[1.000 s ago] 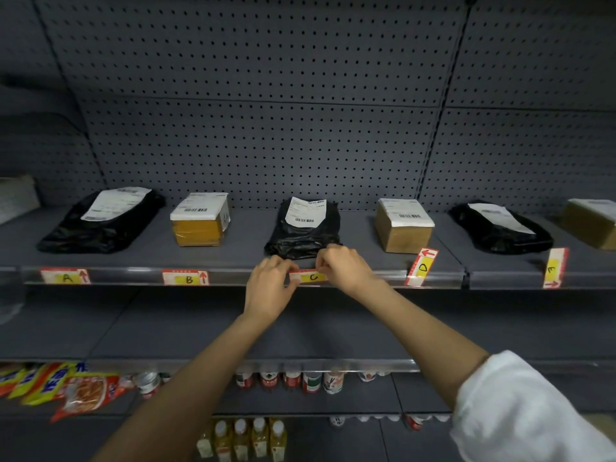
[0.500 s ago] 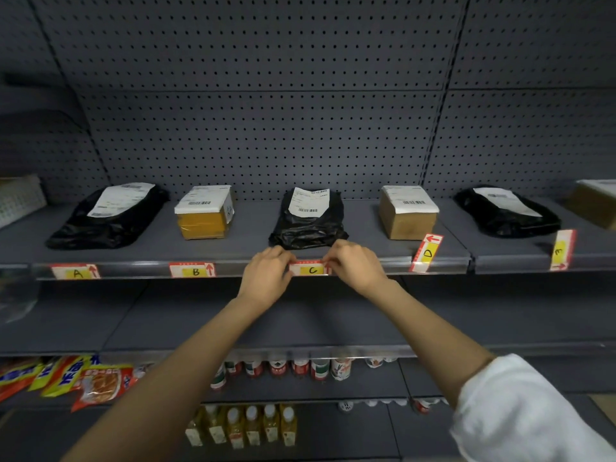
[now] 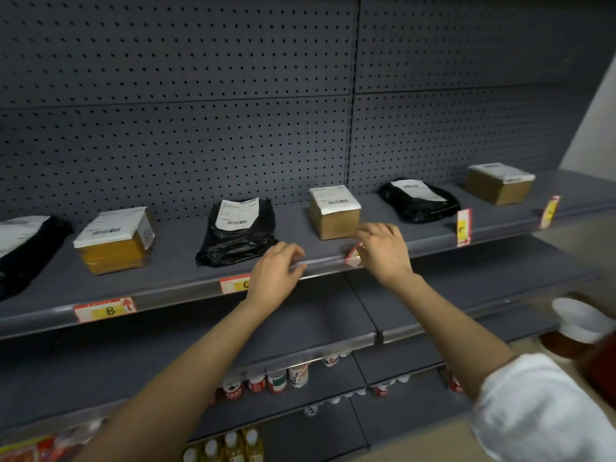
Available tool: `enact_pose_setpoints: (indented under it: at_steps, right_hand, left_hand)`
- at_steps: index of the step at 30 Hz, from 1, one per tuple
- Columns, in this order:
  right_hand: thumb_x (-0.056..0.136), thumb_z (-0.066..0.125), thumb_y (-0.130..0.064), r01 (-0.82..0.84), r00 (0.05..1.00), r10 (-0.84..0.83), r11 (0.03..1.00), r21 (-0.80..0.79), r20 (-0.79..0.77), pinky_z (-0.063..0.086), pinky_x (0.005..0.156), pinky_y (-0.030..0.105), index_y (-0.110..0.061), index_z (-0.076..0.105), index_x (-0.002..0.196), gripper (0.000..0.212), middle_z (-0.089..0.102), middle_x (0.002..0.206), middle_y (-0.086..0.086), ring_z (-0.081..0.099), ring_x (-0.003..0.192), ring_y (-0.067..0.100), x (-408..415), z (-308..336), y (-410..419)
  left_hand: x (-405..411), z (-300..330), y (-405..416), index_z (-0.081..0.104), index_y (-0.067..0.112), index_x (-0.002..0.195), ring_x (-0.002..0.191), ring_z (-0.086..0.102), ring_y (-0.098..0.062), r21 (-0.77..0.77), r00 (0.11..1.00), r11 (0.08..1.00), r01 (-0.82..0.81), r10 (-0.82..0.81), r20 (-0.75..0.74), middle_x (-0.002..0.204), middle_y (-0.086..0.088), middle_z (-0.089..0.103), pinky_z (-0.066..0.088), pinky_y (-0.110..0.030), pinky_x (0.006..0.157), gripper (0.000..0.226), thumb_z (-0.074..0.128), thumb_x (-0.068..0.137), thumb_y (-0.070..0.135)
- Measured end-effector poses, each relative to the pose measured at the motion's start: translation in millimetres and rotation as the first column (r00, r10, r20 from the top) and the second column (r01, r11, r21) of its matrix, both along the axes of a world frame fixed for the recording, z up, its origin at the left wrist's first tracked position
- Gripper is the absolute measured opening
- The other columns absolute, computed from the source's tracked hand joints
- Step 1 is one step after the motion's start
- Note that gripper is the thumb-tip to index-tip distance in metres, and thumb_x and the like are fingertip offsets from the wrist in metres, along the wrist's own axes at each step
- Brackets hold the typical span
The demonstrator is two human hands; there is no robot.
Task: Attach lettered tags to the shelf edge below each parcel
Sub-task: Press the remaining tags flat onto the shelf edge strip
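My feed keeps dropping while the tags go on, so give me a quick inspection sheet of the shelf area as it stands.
Surface: grey shelf with a clear edge rail, pegboard behind.
Job's things: B tag and C tag lie flat in the rail; E tag and the next tag stand upright. Tag below the middle cardboard box is tilted, mostly hidden.
Clutter: nothing seen on the parcel shelf.
Hands: left hand rests on the rail beside C; right hand is at the tilted tag; whether it pinches the tag cannot be told.
Cables: nothing seen.
Surroundings: cans and bottles on lower shelves; brown bottle with white cap at right.
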State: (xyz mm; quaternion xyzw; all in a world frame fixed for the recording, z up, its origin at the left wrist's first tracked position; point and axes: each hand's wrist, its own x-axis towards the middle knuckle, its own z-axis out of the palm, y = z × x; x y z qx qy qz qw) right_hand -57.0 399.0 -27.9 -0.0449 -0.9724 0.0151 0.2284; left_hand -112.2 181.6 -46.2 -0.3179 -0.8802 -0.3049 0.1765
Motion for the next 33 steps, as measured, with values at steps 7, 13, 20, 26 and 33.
enact_pose_setpoints:
  at_steps: [7, 13, 20, 26, 33]
  right_hand:
    - [0.083, 0.056, -0.016, -0.062, 0.998, 0.06, 0.995, 0.073, 0.027, 0.03, 0.095, 0.036, -0.014, 0.06, 0.11, 0.028, 0.059, 0.118, 0.007, 0.05, 0.112, 0.028, -3, 7, 32]
    - [0.088, 0.056, -0.02, -0.133, 0.982, 0.128, 0.991, 0.031, 0.135, 0.046, 0.075, 0.037, -0.016, 0.065, 0.102, 0.017, 0.059, 0.105, 0.009, 0.059, 0.098, 0.03, -13, 9, 59]
    - [0.082, 0.063, -0.013, -0.289, 0.947, 0.302, 0.95, -0.117, 0.106, 0.051, 0.077, 0.035, -0.02, 0.066, 0.091, 0.012, 0.066, 0.1, 0.004, 0.061, 0.087, 0.031, -26, -4, 46]
    - [0.086, 0.062, -0.027, -0.404, 0.91, 0.41, 0.911, -0.087, 0.06, 0.045, 0.086, 0.036, -0.022, 0.066, 0.093, 0.009, 0.07, 0.098, 0.003, 0.061, 0.09, 0.025, -32, -18, 69]
    - [0.085, 0.062, -0.025, -0.525, 0.851, 0.525, 0.851, 0.001, 0.028, 0.04, 0.084, 0.035, -0.024, 0.063, 0.112, 0.026, 0.061, 0.106, 0.001, 0.054, 0.099, 0.022, -20, -22, 97]
  left_hand:
    - [-4, 4, 79, 0.061, 0.018, 0.104, 0.1, 0.058, -0.022, -0.059, 1.0, 0.998, 0.026, -0.025, 0.011, 0.105, -0.004, 0.063, 0.049, -0.036, 0.08, 0.025, 0.067, 0.08, 0.02]
    - [1, -6, 123, 0.061, 0.02, 0.106, 0.099, 0.058, -0.021, -0.063, 0.999, 0.997, -0.052, 0.052, 0.007, 0.106, -0.002, 0.061, 0.052, -0.036, 0.079, 0.025, 0.065, 0.082, 0.018]
    - [4, -11, 100, 0.064, 0.013, 0.095, 0.091, 0.058, -0.024, 0.006, 0.973, 0.973, -0.229, 0.229, -0.03, 0.097, -0.006, 0.06, 0.049, -0.035, 0.075, 0.016, 0.063, 0.08, 0.007]
    - [16, -18, 99, 0.067, 0.009, 0.097, 0.092, 0.056, -0.028, -0.148, 0.953, 0.944, -0.294, 0.277, -0.124, 0.095, -0.009, 0.062, 0.048, -0.04, 0.076, 0.015, 0.061, 0.084, 0.011]
    - [31, -15, 117, 0.057, 0.014, 0.107, 0.097, 0.057, -0.027, -0.145, 0.923, 0.912, -0.384, 0.374, -0.091, 0.102, -0.007, 0.06, 0.05, -0.04, 0.074, 0.027, 0.065, 0.082, 0.019]
